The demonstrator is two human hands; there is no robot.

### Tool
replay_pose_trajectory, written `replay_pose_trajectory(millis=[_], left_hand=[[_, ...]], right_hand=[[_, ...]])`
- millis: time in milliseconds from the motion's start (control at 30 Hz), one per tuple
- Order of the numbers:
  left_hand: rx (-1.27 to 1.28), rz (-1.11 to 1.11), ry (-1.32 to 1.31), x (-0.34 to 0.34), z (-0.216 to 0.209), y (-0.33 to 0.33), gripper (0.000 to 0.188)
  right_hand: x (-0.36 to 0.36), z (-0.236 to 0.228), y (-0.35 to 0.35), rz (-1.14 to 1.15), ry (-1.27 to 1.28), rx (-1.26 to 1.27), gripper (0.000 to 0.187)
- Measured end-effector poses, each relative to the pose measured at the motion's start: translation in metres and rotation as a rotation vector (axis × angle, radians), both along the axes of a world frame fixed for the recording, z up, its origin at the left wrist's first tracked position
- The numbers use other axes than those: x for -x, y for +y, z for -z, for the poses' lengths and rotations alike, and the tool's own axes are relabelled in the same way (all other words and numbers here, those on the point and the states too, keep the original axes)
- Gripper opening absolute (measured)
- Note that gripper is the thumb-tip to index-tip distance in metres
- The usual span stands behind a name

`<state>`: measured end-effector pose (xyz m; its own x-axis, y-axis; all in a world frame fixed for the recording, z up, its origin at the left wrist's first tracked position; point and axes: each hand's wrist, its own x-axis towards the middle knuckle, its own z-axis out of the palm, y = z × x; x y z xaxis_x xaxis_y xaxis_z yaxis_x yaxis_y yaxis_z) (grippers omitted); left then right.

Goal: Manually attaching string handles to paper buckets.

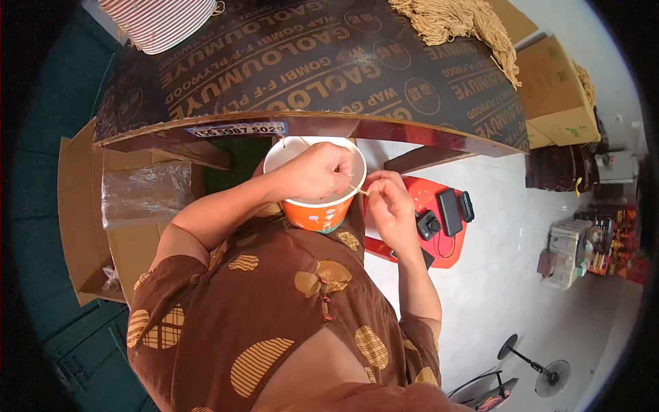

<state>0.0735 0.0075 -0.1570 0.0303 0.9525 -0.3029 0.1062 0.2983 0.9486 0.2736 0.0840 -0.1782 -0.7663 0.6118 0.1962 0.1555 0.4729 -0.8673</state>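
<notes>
A large paper bucket (317,214), orange outside and white inside, sits in my lap against the table's edge. My left hand (321,170) reaches over its mouth, fingers closed in a pinch on a thin tan cord (358,188) at the right side of the rim. Just outside that rim, my right hand (390,209) pinches the other part of the same cord between thumb and fingers. The short stretch of cord between the hands shows; whether it passes through the rim or is knotted I cannot tell.
Ahead is a dark printed plywood table (274,65). On it are a stack of white, red-edged pieces (159,22) and a bundle of tan cords (456,24). A red stool (449,250) at right bears small black devices (449,211). Cardboard boxes (82,206) stand left and far right.
</notes>
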Motion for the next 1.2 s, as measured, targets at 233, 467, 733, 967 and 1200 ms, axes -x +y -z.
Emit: replay_pose_trajectory(millis=[233, 467, 733, 967, 1200], left_hand=[[-0.015, -0.003, 0.015, -0.002, -0.004, 0.002, 0.002], [0.019, -0.024, 0.027, -0.003, -0.005, 0.001, 0.001], [0.102, -0.051, 0.005, -0.006, -0.01, 0.002, 0.003], [-0.084, -0.004, 0.309, -0.009, 0.008, 0.001, 0.008], [-0.08, 0.05, 0.457, -0.008, 0.003, 0.005, 0.015]], right_hand=[[0.0, -0.004, -0.007, 0.059, -0.006, 0.419, 0.022], [0.003, 0.002, -0.016, 0.015, -0.043, 0.407, 0.017], [0.004, -0.002, -0.02, 0.105, 0.047, 0.195, 0.01], [0.01, -0.01, -0.017, 0.078, 0.005, 0.039, 0.005], [0.004, -0.003, -0.014, 0.065, -0.004, -0.071, 0.009]])
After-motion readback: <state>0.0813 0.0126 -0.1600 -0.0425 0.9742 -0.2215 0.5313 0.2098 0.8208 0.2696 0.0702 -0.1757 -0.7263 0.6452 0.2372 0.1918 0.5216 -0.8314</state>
